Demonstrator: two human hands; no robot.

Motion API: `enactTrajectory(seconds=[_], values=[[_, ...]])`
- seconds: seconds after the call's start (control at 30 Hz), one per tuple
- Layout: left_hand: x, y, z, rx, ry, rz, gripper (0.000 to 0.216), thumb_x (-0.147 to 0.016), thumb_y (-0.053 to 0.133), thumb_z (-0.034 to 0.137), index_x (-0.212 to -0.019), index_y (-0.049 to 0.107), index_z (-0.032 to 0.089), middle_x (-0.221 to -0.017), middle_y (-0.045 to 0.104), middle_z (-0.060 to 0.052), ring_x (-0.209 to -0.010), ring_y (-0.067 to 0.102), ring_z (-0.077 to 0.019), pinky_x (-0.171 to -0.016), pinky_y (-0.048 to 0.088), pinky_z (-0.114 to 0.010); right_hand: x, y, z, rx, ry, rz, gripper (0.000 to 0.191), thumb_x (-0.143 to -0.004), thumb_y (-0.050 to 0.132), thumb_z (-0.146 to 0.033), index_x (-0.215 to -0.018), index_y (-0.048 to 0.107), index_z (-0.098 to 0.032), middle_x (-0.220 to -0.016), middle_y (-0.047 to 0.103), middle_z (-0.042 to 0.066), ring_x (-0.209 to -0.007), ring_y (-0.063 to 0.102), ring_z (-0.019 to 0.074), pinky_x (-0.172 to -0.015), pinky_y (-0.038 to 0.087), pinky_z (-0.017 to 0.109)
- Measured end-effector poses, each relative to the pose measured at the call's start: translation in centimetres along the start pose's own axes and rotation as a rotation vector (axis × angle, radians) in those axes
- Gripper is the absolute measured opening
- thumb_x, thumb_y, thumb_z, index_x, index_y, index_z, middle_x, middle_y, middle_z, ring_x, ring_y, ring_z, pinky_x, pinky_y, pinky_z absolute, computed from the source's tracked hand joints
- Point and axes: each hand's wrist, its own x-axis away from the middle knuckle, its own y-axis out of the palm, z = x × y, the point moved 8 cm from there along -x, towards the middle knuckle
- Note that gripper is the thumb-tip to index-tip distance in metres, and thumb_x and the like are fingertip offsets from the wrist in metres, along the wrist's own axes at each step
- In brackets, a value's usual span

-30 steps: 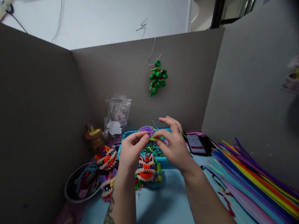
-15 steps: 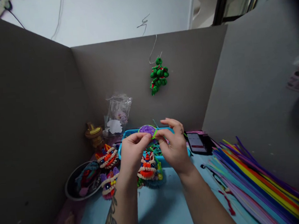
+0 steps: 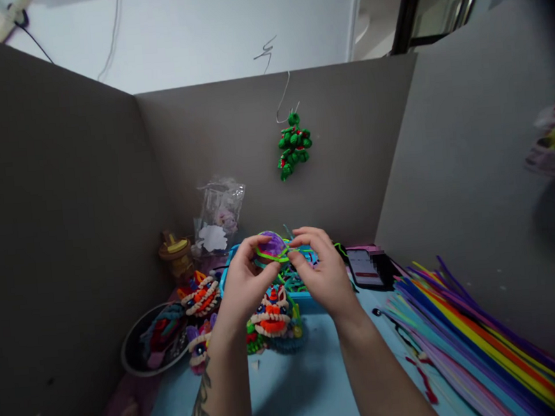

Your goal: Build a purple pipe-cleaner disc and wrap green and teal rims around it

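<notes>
Both hands are raised over the middle of the table around a small rounded purple piece (image 3: pixel 271 242) edged with a lime-green pipe cleaner (image 3: pixel 268 258). My left hand (image 3: pixel 245 280) is closed on the purple piece's left side, thumb below and fingers curled above. At the right side, my right hand (image 3: pixel 321 272) has thumb and fingertips brought together by the pipe cleaner at the piece's edge. Some of that contact is too small to make out. Just below the hands stands an orange and cream lion-head figure (image 3: pixel 272 314) of fuzzy stems.
A blue basket (image 3: pixel 308 300) of green stems sits behind the hands. Left are more figures (image 3: pixel 202 296) and a metal bowl (image 3: pixel 125 348). Right lie a phone (image 3: pixel 365 268) and a bundle of coloured pipe cleaners (image 3: pixel 469 327). A green ornament (image 3: pixel 294 144) hangs on the partition.
My left fingers have lifted and spread from a flat pinch to a wider hold. My right fingers have curled in, and the lime-green edging now shows more along the piece's front.
</notes>
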Motion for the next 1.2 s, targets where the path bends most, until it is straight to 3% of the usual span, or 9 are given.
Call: enactTrajectory(seconds=[0.13, 0.23, 0.3, 0.43, 0.5, 0.67, 0.83, 1.03, 1.2], values=[[0.9, 1.1, 0.8, 0.000, -0.011, -0.187, 0.055, -0.074, 0.062, 0.007, -0.123, 0.047, 0.027, -0.106, 0.058, -0.003, -0.087, 0.059, -0.0156, -0.070, 0.048, -0.024, 0.4, 0.6, 3.8, -0.369, 0.363, -0.019, 0.036, -0.076, 0.066, -0.038, -0.106, 0.053, -0.023, -0.112, 0.060, 0.009, -0.105, 0.057, 0.0239, -0.091, 0.044, 0.041], [1.5, 1.8, 1.0, 0.059, -0.051, -0.315, 0.064, -0.076, 0.063, 0.009, -0.132, 0.040, 0.031, -0.115, 0.053, -0.005, -0.092, 0.058, -0.0171, -0.072, 0.048, -0.025, 1.3, 2.8, 4.9, -0.759, 0.624, -0.230, 0.052, -0.067, 0.076, -0.042, -0.109, 0.052, -0.023, -0.105, 0.064, 0.007, -0.091, 0.063, 0.0198, -0.079, 0.049, 0.033], [1.5, 1.8, 0.9, 0.100, -0.052, -0.326, 0.068, -0.077, 0.064, 0.012, -0.135, 0.037, 0.032, -0.119, 0.051, -0.006, -0.093, 0.058, -0.0174, -0.073, 0.049, -0.026, 1.7, 3.5, 4.6, -0.930, 0.713, -0.312, 0.056, -0.059, 0.083, -0.037, -0.105, 0.055, -0.021, -0.096, 0.067, 0.004, -0.079, 0.064, 0.0164, -0.070, 0.049, 0.027], [0.5, 0.6, 0.1, 0.197, -0.028, -0.199, 0.076, -0.075, 0.070, 0.017, -0.138, 0.032, 0.035, -0.130, 0.044, -0.008, -0.096, 0.059, -0.0187, -0.077, 0.050, -0.030, 1.4, 3.3, 4.3, -1.077, 0.735, -0.283, 0.054, -0.052, 0.087, -0.025, -0.097, 0.058, -0.018, -0.089, 0.068, 0.002, -0.073, 0.063, 0.0124, -0.066, 0.049, 0.021], [0.2, 0.4, -0.7, 0.231, -0.067, -0.170, 0.078, -0.073, 0.073, 0.018, -0.137, 0.032, 0.031, -0.127, 0.047, -0.010, -0.098, 0.059, -0.0204, -0.079, 0.050, -0.032, 1.2, 3.1, 4.6, -1.091, 0.717, -0.246, 0.052, -0.051, 0.086, -0.021, -0.095, 0.058, -0.018, -0.085, 0.068, 0.001, -0.070, 0.063, 0.0110, -0.064, 0.049, 0.020], [0.3, 1.1, -1.6, 0.375, -0.175, -0.237, 0.076, -0.071, 0.075, 0.022, -0.137, 0.035, 0.022, -0.102, 0.066, -0.009, -0.085, 0.065, -0.0198, -0.074, 0.050, -0.031, 1.2, 2.9, 5.0, -1.102, 0.702, -0.235, 0.051, -0.051, 0.084, -0.015, -0.092, 0.054, -0.021, -0.075, 0.067, -0.004, -0.063, 0.061, 0.0096, -0.060, 0.047, 0.019], [-0.2, 0.4, -2.1, 0.390, -0.206, -0.092, 0.075, -0.070, 0.077, 0.021, -0.134, 0.038, 0.017, -0.079, 0.069, -0.002, -0.068, 0.064, -0.0127, -0.068, 0.048, -0.024, 1.4, 3.3, 4.5, -1.057, 0.700, -0.289, 0.048, -0.055, 0.084, -0.019, -0.092, 0.053, -0.021, -0.074, 0.065, -0.005, -0.057, 0.057, 0.0075, -0.053, 0.042, 0.017], [-0.3, 0.4, -2.2, 0.384, -0.164, -0.042, 0.080, -0.067, 0.078, 0.019, -0.136, 0.037, 0.018, -0.080, 0.072, -0.004, -0.068, 0.066, -0.0134, -0.068, 0.050, -0.025, 1.5, 4.1, 4.3, -1.118, 0.735, -0.206, 0.038, -0.056, 0.083, -0.024, -0.081, 0.055, -0.019, -0.074, 0.067, -0.004, -0.062, 0.060, 0.0096, -0.060, 0.046, 0.020], [-0.2, 0.6, -1.8, 0.423, -0.118, -0.078, 0.081, -0.065, 0.080, 0.016, -0.134, 0.038, 0.019, -0.077, 0.072, -0.002, -0.064, 0.065, -0.0120, -0.066, 0.049, -0.023, 2.3, 5.5, 3.5, -1.239, 0.845, -0.287, 0.036, -0.054, 0.082, -0.026, -0.083, 0.061, -0.020, -0.079, 0.069, -0.002, -0.069, 0.063, 0.0134, -0.069, 0.049, 0.026]])
